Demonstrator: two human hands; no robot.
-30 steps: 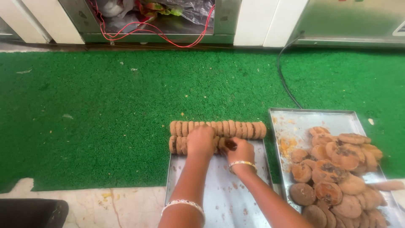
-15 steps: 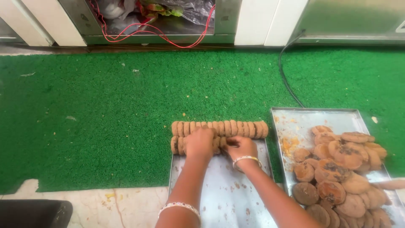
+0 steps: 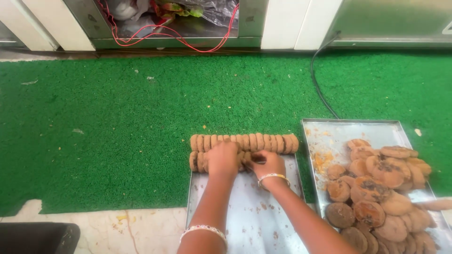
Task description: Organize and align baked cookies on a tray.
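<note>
Two rows of round brown biscuits (image 3: 245,143) are seen standing on edge, packed face to face, across the far end of a long steel tray (image 3: 249,216) that rests partly on green artificial turf (image 3: 117,122) and partly on a pale stone floor (image 3: 117,226). The far row is complete from side to side; the near row (image 3: 197,161) is built only from the left and is being worked on. The left hand (image 3: 222,159) is laid over the near row, fingers curled down and pressed against the upright discs, so that the end of the row is held from tipping. The right hand (image 3: 266,164) is closed in a pinch on what appears to be a single biscuit or a few just beside the row's open end; the exact number cannot be told. Both wrists carry bangles. To the right, just beside the first tray, a second steel tray (image 3: 329,131) holds a loose heap of similar biscuits (image 3: 381,188), some showing darker patches, with crumbs scattered on its bare part. The biscuits are judged to be light, dry, stiff and brittle, likely to chip or snap if squeezed at the rim; they are best taken by the flat faces with a gentle pinch, and a standing row is best steadied from both ends. A black cable (image 3: 320,89) runs over the turf beyond.
</note>
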